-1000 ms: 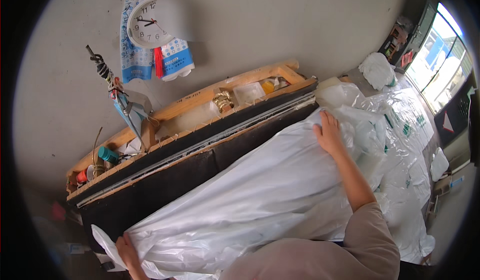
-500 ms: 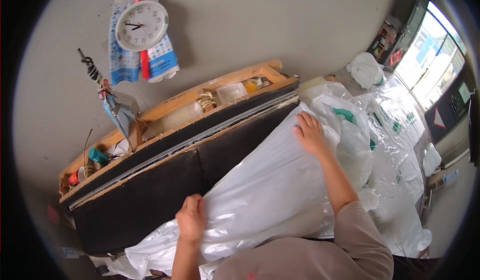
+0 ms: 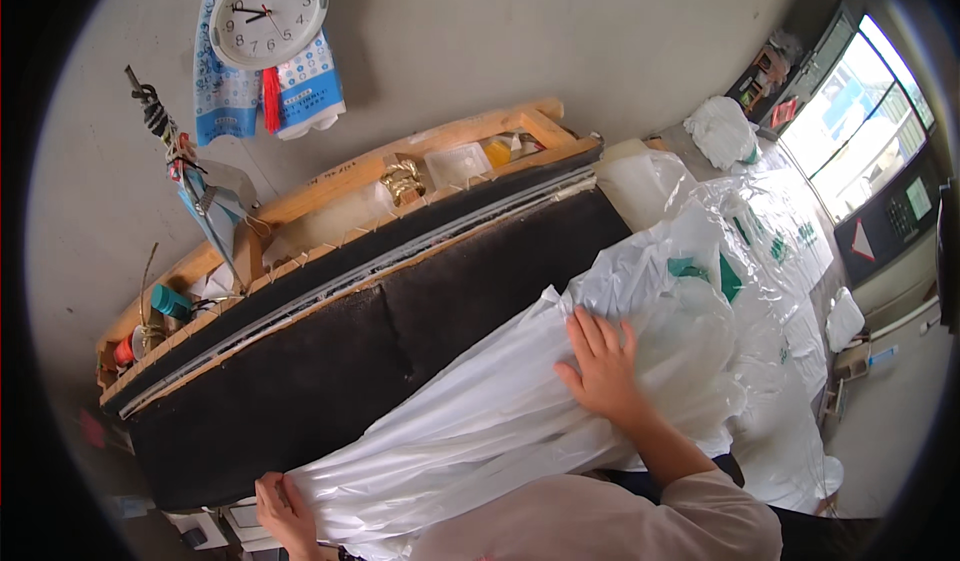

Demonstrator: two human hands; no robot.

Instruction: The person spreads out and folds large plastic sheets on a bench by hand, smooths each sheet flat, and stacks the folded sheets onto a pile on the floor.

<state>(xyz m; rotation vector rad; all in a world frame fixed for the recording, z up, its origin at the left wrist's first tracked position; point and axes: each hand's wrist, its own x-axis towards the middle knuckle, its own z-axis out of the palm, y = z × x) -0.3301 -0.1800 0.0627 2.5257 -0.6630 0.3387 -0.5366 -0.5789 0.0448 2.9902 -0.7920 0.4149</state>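
On black table [image 3: 300,381], one white plastic sheet [image 3: 480,431], left hand [image 3: 285,511] grip pinching its end, right hand [image 3: 600,366] spread flat

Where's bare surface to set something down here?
Free: the dark pad, between the wooden shelf and the white plastic sheet. Crowded: the shelf holds small items; the right side is piled with clear bags. The left hand and right hand hold the sheet.

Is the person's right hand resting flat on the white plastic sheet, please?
Yes, the right hand lies open, fingers spread, on the white plastic sheet.
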